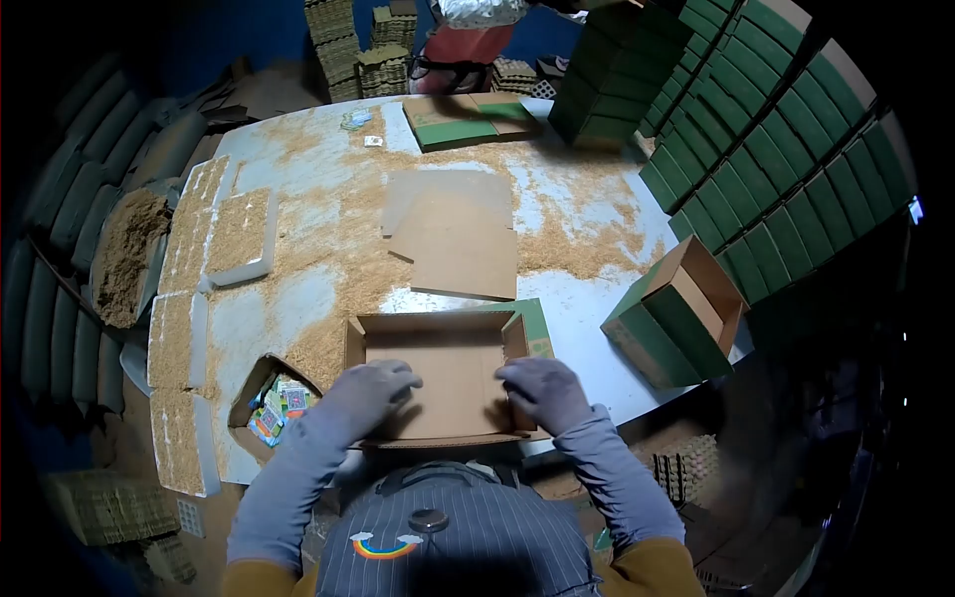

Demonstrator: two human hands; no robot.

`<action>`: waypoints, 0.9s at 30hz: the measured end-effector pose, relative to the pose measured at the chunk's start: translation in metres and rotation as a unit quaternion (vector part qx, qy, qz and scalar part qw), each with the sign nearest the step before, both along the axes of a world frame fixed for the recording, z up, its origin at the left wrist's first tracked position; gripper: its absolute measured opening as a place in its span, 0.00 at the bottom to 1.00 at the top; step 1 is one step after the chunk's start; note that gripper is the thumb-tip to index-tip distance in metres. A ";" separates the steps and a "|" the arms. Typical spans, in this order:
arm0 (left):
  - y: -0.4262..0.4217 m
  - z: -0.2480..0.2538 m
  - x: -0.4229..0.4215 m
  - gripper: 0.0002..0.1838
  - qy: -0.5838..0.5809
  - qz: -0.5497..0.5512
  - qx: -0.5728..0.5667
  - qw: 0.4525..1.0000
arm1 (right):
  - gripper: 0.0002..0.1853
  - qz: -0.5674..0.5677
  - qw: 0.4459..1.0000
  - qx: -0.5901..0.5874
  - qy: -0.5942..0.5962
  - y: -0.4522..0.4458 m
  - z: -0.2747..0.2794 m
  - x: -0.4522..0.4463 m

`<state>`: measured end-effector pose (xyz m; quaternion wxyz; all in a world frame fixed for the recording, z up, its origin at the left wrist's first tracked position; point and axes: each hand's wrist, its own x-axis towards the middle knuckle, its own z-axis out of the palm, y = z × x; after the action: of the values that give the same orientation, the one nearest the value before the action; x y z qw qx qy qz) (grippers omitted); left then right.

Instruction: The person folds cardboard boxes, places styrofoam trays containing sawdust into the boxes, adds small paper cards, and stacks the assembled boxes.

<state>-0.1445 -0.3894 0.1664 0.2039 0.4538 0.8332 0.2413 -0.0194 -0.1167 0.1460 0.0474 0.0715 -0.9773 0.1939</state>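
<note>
An open brown cardboard box (433,383) stands on the near edge of the table, its long side towards me. My left hand (378,395) is over its left front corner, fingers curled inward above the box floor. At the right wall, my right hand (545,390) has its fingers bent over the top edge. Both hands look closed around the side walls, though thumbs and palms are partly hidden. A green flap or panel (532,323) shows behind the box's right corner. Flat cardboard sheets (463,239) lie just beyond the box.
Left of the box are a small bin of printed packets (279,406) and sawdust-filled white trays (239,234). A green box (671,318) lies on the right. Green boxes (786,129) are stacked behind it. A flat green carton (468,119) lies at the far side, near another person (473,45).
</note>
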 end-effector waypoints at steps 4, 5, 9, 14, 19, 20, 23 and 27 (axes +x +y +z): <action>-0.073 -0.067 -0.030 0.23 -0.363 0.305 0.235 0.849 | 0.21 -0.205 0.724 -0.632 -0.185 0.068 -0.123 0.011; -0.077 -0.100 -0.029 0.25 -0.420 0.298 0.195 0.835 | 0.25 -0.215 0.661 -0.661 -0.284 0.062 -0.139 0.005; -0.038 -0.137 0.013 0.49 -0.306 0.275 0.109 0.905 | 0.40 -0.242 0.714 -0.616 -0.228 -0.012 -0.149 -0.014; -0.037 -0.155 0.008 0.46 -0.277 0.351 0.097 0.889 | 0.43 -0.235 0.825 -0.465 -0.218 -0.014 -0.148 -0.006; 0.007 -0.106 0.002 0.40 -0.217 0.247 0.009 0.944 | 0.47 -0.282 0.625 -0.727 -0.024 -0.020 -0.144 0.055; 0.026 -0.101 0.002 0.36 -0.197 0.200 -0.022 0.959 | 0.44 -0.283 0.585 -0.760 0.023 -0.009 -0.139 0.081; 0.129 -0.060 0.002 0.27 -0.312 0.066 0.164 0.933 | 0.36 -0.319 0.469 -0.811 0.147 0.032 -0.079 0.182; 0.299 -0.063 -0.021 0.26 -0.273 0.024 0.259 0.926 | 0.37 -0.335 0.435 -0.740 0.388 0.099 -0.021 0.309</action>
<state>-0.1651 -0.0909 0.1031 0.2931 0.3876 0.6644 0.5678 0.2900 -0.0173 0.1250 0.5174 -0.2561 -0.2874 0.7643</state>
